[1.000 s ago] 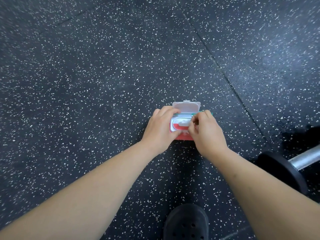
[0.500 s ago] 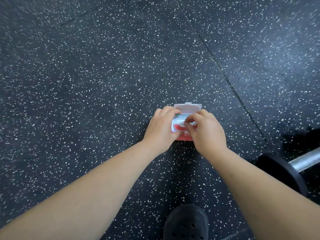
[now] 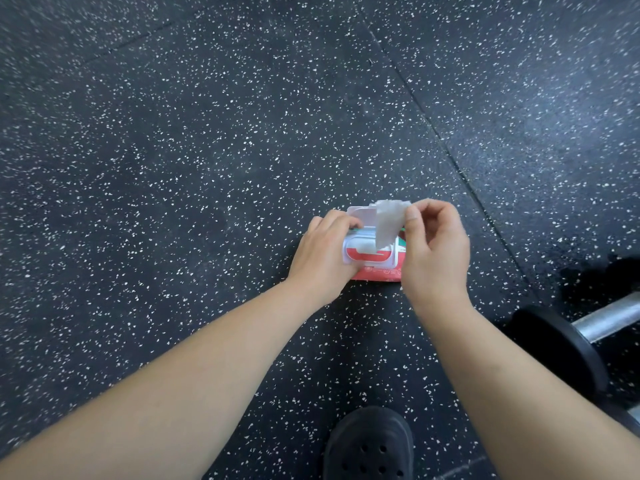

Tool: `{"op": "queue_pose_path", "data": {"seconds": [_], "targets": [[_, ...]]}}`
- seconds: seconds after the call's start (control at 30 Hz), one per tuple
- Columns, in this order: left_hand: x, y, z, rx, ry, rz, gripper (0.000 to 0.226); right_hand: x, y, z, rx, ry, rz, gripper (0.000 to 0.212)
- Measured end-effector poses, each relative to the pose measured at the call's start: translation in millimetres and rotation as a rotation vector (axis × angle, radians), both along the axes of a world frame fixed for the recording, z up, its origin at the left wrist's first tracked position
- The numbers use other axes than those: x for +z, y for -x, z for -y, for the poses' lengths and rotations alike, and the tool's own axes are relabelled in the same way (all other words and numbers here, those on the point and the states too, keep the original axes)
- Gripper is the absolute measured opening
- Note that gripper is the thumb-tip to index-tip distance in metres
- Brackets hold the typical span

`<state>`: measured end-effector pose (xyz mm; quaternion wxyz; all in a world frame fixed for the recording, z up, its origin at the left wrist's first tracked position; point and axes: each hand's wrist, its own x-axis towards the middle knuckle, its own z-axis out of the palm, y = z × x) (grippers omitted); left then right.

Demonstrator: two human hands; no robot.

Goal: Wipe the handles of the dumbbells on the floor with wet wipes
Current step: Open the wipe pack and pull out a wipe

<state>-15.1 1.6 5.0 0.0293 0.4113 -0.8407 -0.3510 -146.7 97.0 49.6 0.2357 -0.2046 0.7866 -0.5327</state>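
A red and white pack of wet wipes (image 3: 375,268) lies on the speckled floor with its white lid flipped up. My left hand (image 3: 323,258) grips the pack's left side and holds it down. My right hand (image 3: 434,251) pinches a white wipe (image 3: 386,223) between thumb and forefinger, with the sheet drawn partly up out of the pack's opening. At the right edge lies a dumbbell: a black weight plate (image 3: 568,355) and a silver handle (image 3: 609,318) that runs out of view.
Black rubber floor mats with white flecks fill the view, with a seam (image 3: 450,157) running diagonally from the top centre to the right. My black perforated shoe (image 3: 369,445) stands at the bottom centre, just below the pack.
My right hand has lifted up and to the right, drawing a white wipe out of the pack. My left hand has stayed on the pack.
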Motion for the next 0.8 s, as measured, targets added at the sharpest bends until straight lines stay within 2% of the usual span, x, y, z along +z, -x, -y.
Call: {"op": "queue_pose_path", "data": {"seconds": [0.1,0.23,0.33,0.5,0.6,0.7,0.8], "targets": [[2.1,-0.7,-0.6,-0.001,0.013,-0.02,0.05,0.0,7.3,0.9,-0.146,0.053,0.074,0.005],[2.8,-7.3,-3.4,0.048,-0.013,-0.087,0.038,-2.4,14.3,1.6,-0.2,0.006,0.164,0.004],[5.0,-11.6,-4.7,0.118,-0.041,-0.115,0.033,-9.3,13.1,0.1,-0.169,-0.083,0.298,0.006],[6.7,-15.2,-5.7,0.097,-0.048,-0.135,0.042,-17.9,7.4,-8.1,-0.047,-0.155,0.437,0.026],[3.3,-17.9,-8.9,0.053,-0.032,-0.144,0.041,-29.9,1.9,-15.7,0.037,-0.287,0.317,0.032],[-0.9,-18.7,-9.0,0.0,-0.008,-0.139,0.043,-37.6,-0.1,-20.9,0.103,-0.487,0.144,0.023],[-4.1,-17.3,-4.9,-0.051,0.042,-0.117,0.043,-37.1,-1.5,-21.6,0.116,-0.628,0.047,0.024]]}}
